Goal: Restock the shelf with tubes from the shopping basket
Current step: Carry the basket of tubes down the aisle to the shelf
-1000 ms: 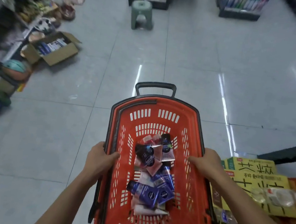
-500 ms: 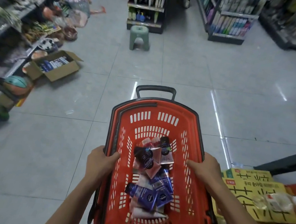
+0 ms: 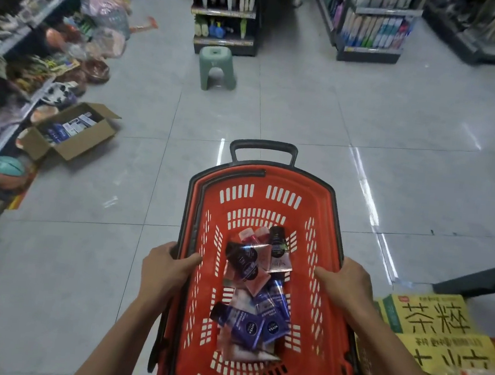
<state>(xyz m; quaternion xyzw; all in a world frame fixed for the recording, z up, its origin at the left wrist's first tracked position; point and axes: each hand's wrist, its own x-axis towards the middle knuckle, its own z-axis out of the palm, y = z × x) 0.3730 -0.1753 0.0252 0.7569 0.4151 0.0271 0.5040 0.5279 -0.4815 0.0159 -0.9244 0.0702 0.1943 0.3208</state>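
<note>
I carry a red shopping basket (image 3: 326,214) with a black rim and a black pull handle at its far end. My left hand (image 3: 163,268) grips the left rim, thumb inside the basket. My right hand (image 3: 347,286) grips the right rim the same way. Several tubes (image 3: 254,298) lie loose on the basket floor: dark blue ones, pink ones and white ones. A shelf unit (image 3: 225,11) with upright tubes and bottles stands straight ahead at the far end of the aisle.
A green plastic stool (image 3: 217,68) stands on the tiles before that shelf. An open cardboard box (image 3: 71,135) sits on the floor at left below cluttered shelves. Yellow cartons (image 3: 438,335) are stacked at lower right. Another shelf (image 3: 372,32) stands far right.
The view has tilted up and I have moved forward down the aisle; the far shelves and stool are now nearer. Both hands keep their grip on the basket.
</note>
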